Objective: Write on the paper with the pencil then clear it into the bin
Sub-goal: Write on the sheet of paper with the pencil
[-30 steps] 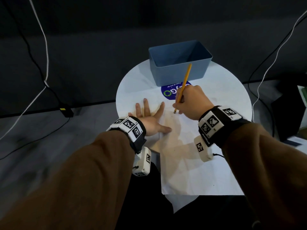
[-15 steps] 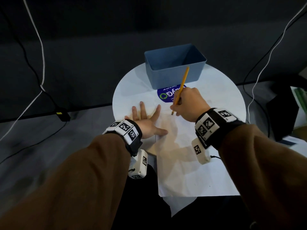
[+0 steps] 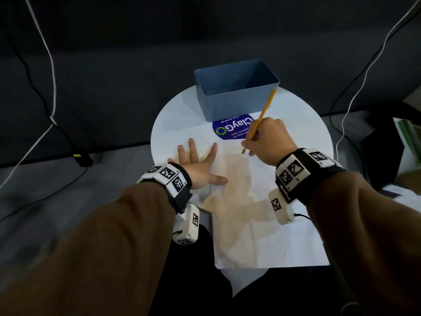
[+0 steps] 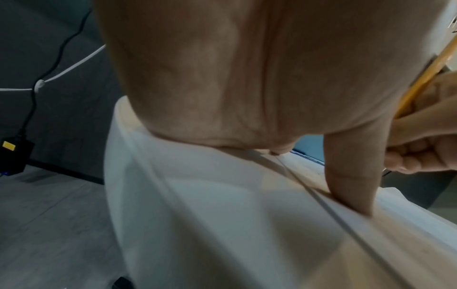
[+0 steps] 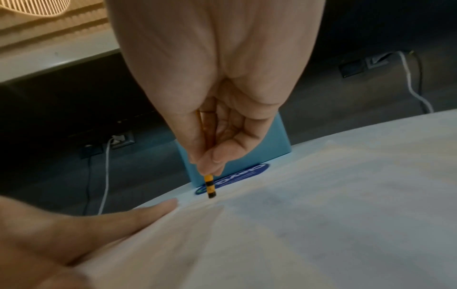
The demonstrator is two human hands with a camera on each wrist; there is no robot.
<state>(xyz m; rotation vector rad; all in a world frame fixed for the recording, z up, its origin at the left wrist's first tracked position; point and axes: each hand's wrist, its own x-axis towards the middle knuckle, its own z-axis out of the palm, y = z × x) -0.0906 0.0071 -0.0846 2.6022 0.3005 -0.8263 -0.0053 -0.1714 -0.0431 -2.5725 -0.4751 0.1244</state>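
Note:
A white sheet of paper point(image 3: 262, 224) lies on the round white table point(image 3: 173, 124). My left hand point(image 3: 198, 163) rests flat at the sheet's left edge with fingers spread; its thumb point(image 4: 351, 176) presses on the paper point(image 4: 247, 224). My right hand point(image 3: 252, 144) grips a yellow pencil point(image 3: 259, 117) in a writing hold, and the tip touches the sheet near its top edge. The right wrist view shows the black-banded pencil point(image 5: 209, 185) tip on the paper point(image 5: 321, 224). An empty blue bin point(image 3: 227, 106) stands just beyond both hands.
A purple ClayGo sticker point(image 3: 232, 130) lies on the table between the bin and the paper. White and black cables point(image 3: 52, 87) hang at the left and right. A dark box point(image 3: 382, 156) and stacked items sit off the table to the right.
The pencil tip has moved a little to the right along the top of the paper, away from my left hand. The left hand stays flat in place.

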